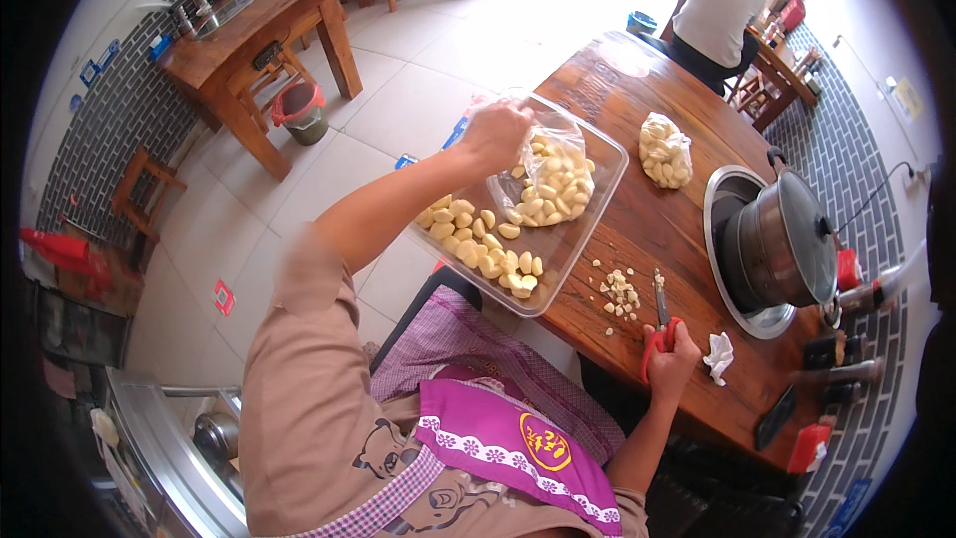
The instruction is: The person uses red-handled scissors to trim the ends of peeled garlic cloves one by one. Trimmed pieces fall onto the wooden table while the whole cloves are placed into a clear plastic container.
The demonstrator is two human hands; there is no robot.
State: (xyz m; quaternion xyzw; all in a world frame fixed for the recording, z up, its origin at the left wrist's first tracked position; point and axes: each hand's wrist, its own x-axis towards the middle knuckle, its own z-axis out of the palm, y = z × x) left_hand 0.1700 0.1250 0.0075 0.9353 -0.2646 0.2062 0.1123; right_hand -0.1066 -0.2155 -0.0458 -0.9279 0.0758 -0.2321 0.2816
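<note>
My left hand (499, 133) grips the gathered top of a clear plastic bag (554, 181) of peeled garlic cloves over a clear plastic tray (614, 187). Loose garlic cloves (485, 254) lie in the tray's nearer part. My right hand (672, 355) holds scissors with red handles (662, 314), their blades pointing away over the wooden table. Beside the blades lies a small heap of cut garlic ends (620, 293). A second knotted bag of garlic (665, 152) stands farther back on the table.
A lidded steel pot (784, 239) sits in a round metal-rimmed recess at the right. Near it lie a crumpled tissue (719, 359), a dark phone (774, 418) and a red tissue pack (809, 448). A person in a white shirt (718, 11) sits beyond the table.
</note>
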